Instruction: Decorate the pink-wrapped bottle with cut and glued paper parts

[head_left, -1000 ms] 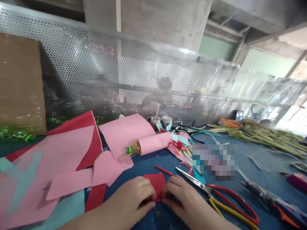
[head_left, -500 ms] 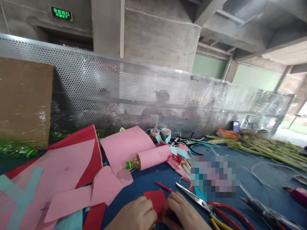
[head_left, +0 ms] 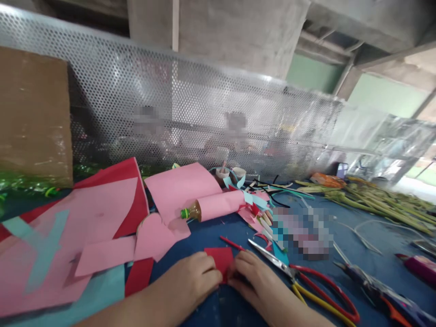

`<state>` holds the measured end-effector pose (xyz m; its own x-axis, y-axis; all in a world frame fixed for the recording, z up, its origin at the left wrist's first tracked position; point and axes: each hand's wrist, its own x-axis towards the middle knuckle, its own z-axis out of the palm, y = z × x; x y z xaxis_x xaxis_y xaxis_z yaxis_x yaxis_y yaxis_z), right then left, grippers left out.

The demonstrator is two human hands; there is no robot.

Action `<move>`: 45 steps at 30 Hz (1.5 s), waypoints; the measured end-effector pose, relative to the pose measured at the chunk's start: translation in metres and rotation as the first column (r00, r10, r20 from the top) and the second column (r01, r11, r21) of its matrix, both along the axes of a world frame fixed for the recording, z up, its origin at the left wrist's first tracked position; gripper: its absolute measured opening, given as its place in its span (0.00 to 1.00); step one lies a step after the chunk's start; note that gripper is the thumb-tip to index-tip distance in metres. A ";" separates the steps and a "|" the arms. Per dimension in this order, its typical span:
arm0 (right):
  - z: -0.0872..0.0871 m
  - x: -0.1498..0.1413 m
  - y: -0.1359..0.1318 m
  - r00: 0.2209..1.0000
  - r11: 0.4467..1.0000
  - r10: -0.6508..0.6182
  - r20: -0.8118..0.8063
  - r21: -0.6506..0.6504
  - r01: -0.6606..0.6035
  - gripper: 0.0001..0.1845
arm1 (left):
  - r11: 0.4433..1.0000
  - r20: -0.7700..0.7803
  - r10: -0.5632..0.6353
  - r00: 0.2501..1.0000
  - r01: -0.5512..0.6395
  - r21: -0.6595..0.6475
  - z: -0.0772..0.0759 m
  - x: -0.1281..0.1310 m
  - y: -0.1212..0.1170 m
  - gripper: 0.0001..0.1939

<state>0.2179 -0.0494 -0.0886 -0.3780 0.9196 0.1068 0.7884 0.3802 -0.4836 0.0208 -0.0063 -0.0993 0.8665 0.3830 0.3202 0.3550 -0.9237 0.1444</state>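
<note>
On a blue surface (head_left: 208, 235), a small red paper (head_left: 220, 258) sits directly between the left hand (head_left: 196, 278) and right hand (head_left: 255, 278), both equally near, fingers closed on its near corners, its visible part extending forward.

Two hands (head_left: 195, 276) (head_left: 254, 274), one pair of scissors (head_left: 289, 270), one brown bottle (head_left: 194, 211), two cups (head_left: 223, 173) and one cardboard (head_left: 36, 116) appear at a tabletop (head_left: 207, 236).

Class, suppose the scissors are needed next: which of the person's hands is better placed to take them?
The right hand, probably: the scissors lie close by, on its outer side. The left hand is farther off, across the red paper. Both hands have fingers on that paper, though.
</note>
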 end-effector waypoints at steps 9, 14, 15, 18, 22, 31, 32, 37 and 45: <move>0.016 0.001 -0.013 0.999 0.985 -0.013 -0.029 -0.172 0.007 0.06 | 0.931 -0.030 -0.049 0.998 0.035 -0.363 0.025 0.003 0.003 0.03; 0.014 0.002 -0.017 0.995 0.983 -0.068 -0.072 -0.174 0.054 0.07 | 0.952 -0.050 -0.088 0.995 0.069 -0.298 0.026 0.002 0.004 0.06; 0.014 0.002 -0.017 0.995 0.984 -0.075 -0.071 -0.168 0.062 0.07 | 0.962 -0.056 -0.116 0.992 0.098 -0.257 0.026 0.001 0.005 0.09; 0.014 0.003 -0.017 0.996 0.989 -0.066 -0.066 -0.139 0.056 0.06 | 0.974 -0.043 -0.190 0.981 0.183 -0.134 0.024 0.001 0.006 0.16; 0.016 0.006 -0.017 0.997 0.996 0.018 -0.078 -0.087 -0.025 0.08 | 0.975 -0.099 -0.185 0.978 0.170 -0.141 0.026 0.000 0.007 0.14; 0.017 0.007 -0.017 0.997 0.997 0.044 -0.056 -0.058 -0.048 0.07 | 0.956 -0.061 -0.138 0.989 0.117 -0.268 0.029 -0.001 0.008 0.10; 0.018 0.007 -0.017 0.998 0.997 0.034 -0.049 -0.065 -0.037 0.07 | 0.950 -0.064 -0.125 0.990 0.101 -0.295 0.029 -0.001 0.008 0.09; 0.019 0.008 -0.019 0.998 0.997 0.055 -0.004 -0.046 -0.055 0.05 | 0.956 -0.111 -0.108 0.988 0.072 -0.286 0.031 0.001 0.007 0.10; 0.020 0.008 -0.017 0.994 0.994 0.108 0.008 -0.027 -0.108 0.07 | 0.982 -0.117 -0.156 0.981 0.142 -0.121 0.026 0.000 0.006 0.13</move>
